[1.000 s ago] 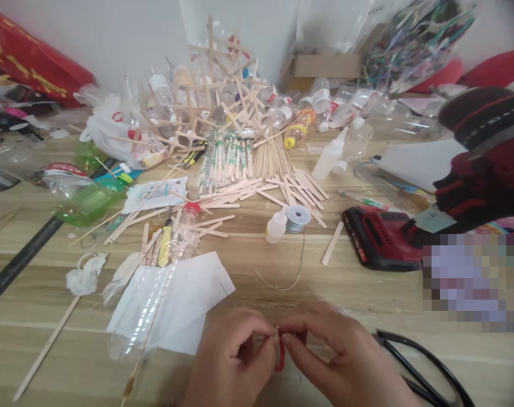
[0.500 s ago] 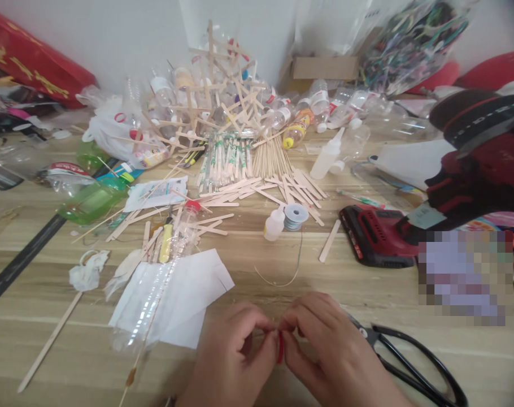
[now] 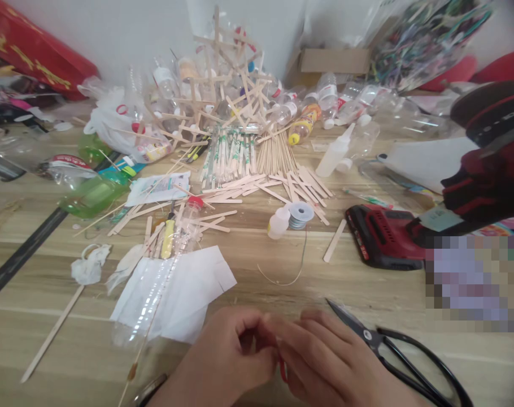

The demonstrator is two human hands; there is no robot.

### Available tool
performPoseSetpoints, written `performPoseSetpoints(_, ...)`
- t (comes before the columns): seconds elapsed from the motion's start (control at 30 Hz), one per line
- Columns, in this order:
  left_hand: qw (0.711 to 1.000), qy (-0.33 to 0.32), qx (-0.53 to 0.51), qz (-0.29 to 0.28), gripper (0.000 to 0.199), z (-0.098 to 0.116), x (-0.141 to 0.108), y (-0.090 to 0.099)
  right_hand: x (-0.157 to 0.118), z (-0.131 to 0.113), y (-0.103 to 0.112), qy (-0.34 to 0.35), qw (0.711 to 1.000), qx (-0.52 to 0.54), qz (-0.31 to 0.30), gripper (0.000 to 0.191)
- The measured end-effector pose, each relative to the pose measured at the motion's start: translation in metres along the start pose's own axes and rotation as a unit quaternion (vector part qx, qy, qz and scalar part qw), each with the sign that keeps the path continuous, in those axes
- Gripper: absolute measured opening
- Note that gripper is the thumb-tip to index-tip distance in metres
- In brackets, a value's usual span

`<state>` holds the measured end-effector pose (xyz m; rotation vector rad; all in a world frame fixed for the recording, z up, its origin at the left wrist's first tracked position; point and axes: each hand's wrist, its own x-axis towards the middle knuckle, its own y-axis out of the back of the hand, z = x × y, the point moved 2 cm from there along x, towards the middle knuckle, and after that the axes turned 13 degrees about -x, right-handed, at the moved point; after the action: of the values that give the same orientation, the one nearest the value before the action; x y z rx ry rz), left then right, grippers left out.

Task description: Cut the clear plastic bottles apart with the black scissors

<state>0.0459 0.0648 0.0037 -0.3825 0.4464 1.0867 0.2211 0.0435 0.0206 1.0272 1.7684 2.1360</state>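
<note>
Both hands meet at the bottom centre, low over the wooden table. My left hand [image 3: 235, 353] is closed, thumb and fingers pinched on a small red piece [image 3: 283, 368]. My right hand [image 3: 325, 356] is closed against the same piece from the other side, its fingers lying over the left fingertips. Most of the red piece is hidden between the fingers. Black-handled scissors [image 3: 399, 353] lie just right of my right hand. White paper sheets [image 3: 184, 288] are left of my left hand, partly under a clear plastic bottle tube [image 3: 144, 305].
A wire spool [image 3: 301, 213] and small bottle [image 3: 278, 222] stand ahead of my hands. A red-black power tool [image 3: 388, 237] is at right. Wooden sticks [image 3: 235, 189], a green bottle [image 3: 91, 195] and a glue bottle [image 3: 334, 152] lie farther back.
My right fingers have folded over the left fingertips, covering more of the red piece. The scissors' blades now show beside my right hand. The view has shifted slightly.
</note>
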Motion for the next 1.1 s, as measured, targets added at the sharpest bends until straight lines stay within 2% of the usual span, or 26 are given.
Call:
performPoseSetpoints(0.07,0.998,-0.033,0.042,0.02,0.009,0.0,-0.001,0.0,0.0,-0.001,-0.003,-0.012,1.0,0.022,-0.004,0.036)
performPoseSetpoints(0.17,0.981,-0.137,0.126,0.058,0.013,-0.002,-0.002,0.0,0.0,-0.001,-0.01,-0.104,0.989,0.107,0.001,0.024)
performPoseSetpoints(0.3,0.925,-0.296,0.221,0.092,0.018,-0.008,-0.008,-0.003,0.002,0.003,-0.016,-0.193,0.96,0.199,0.034,0.02)
performPoseSetpoints(0.37,0.899,-0.34,0.258,0.1,0.019,-0.011,-0.012,-0.004,0.003,0.005,-0.017,-0.207,0.955,0.204,0.056,0.021)
performPoseSetpoints(0.43,0.883,-0.359,0.285,0.103,0.02,-0.011,-0.014,-0.004,0.004,0.007,-0.017,-0.214,0.952,0.21,0.062,0.022)
performPoseSetpoints(0.63,0.888,-0.316,0.322,0.087,0.021,-0.009,-0.014,-0.005,0.008,0.005,-0.017,-0.212,0.947,0.233,0.063,0.023)
performPoseSetpoints(0.73,0.905,-0.293,0.293,0.096,0.019,-0.006,-0.012,-0.006,0.007,0.005,-0.016,-0.203,0.95,0.224,0.072,0.023)
performPoseSetpoints(0.8,0.936,-0.244,0.234,0.096,0.016,-0.004,-0.011,-0.007,0.005,0.005,-0.015,-0.189,0.959,0.199,0.071,0.023)
performPoseSetpoints(0.9,0.985,-0.124,0.096,0.067,0.009,0.0,-0.007,-0.006,0.001,0.004,-0.014,-0.163,0.972,0.159,0.057,0.022)
performPoseSetpoints(1.0,0.999,-0.03,-0.014,0.028,0.005,0.002,-0.005,-0.006,-0.002,0.003,-0.014,-0.157,0.976,0.141,0.052,0.02)
performPoseSetpoints(1.1,0.997,0.019,-0.069,0.011,0.005,0.002,-0.002,-0.006,-0.002,0.004,-0.015,-0.154,0.977,0.136,0.059,0.019)
